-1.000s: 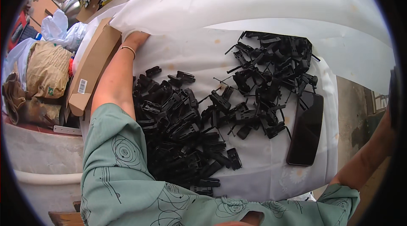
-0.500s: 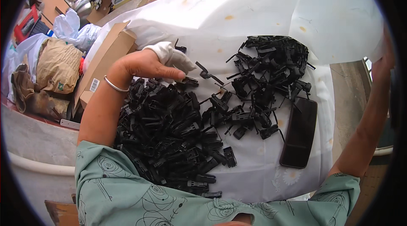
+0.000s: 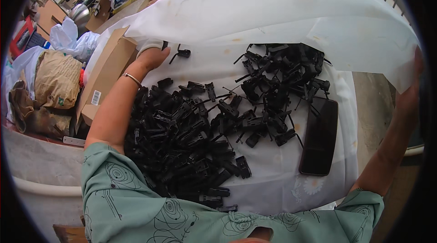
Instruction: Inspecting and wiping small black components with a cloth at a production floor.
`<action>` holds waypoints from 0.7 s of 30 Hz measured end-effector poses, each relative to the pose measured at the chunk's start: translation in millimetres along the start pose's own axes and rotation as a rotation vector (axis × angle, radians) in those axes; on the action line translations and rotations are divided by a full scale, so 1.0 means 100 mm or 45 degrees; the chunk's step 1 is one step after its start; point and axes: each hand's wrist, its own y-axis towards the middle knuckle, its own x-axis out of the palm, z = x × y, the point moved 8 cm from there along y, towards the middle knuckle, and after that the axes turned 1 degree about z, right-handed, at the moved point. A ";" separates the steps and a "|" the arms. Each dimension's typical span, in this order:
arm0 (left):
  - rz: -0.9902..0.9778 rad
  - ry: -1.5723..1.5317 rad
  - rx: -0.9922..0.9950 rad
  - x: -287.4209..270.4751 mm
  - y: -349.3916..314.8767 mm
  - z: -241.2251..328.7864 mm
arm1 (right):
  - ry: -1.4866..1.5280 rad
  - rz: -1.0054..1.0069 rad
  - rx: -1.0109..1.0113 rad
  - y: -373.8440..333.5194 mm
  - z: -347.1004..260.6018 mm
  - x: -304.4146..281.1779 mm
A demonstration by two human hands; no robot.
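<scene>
- Left hand (image 3: 157, 56) has pulled back from above the left pile (image 3: 177, 138) to the far-left corner, by the cardboard box (image 3: 107, 74)
- Leggy part that lay between the piles is gone from that spot; loose black part (image 3: 184, 53) now sits just beside left hand, so handling looks piece by piece
- Left hand: loosely curled, white covering (image 3: 151, 44) over part of it, fingers mostly hidden at the sheet edge; dark bit by the thumb, can't tell if gripped
- Right hand (image 3: 412, 79): raised at far right, touching the translucent sheet (image 3: 273, 15), seemingly grasping its edge; fingers unclear
- Black parts: left pile near the body, right pile (image 3: 287, 79) with thin legs, next to the phone (image 3: 318, 138), all on white cloth (image 3: 268, 193)
</scene>
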 end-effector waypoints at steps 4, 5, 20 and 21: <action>-0.381 -0.027 0.289 0.08 -0.45 0.78 | 0.322 0.233 0.626 -0.21 -0.57 0.32; -0.273 -0.191 0.593 0.05 -0.60 0.95 | 0.316 0.234 0.625 -0.22 -0.66 0.34; -0.060 -1.730 0.222 -0.95 0.29 1.05 | 0.072 -0.353 0.045 0.43 0.16 0.95; 0.147 -1.626 0.220 -1.12 0.46 1.16 | -0.592 -0.256 -0.145 0.73 0.52 1.20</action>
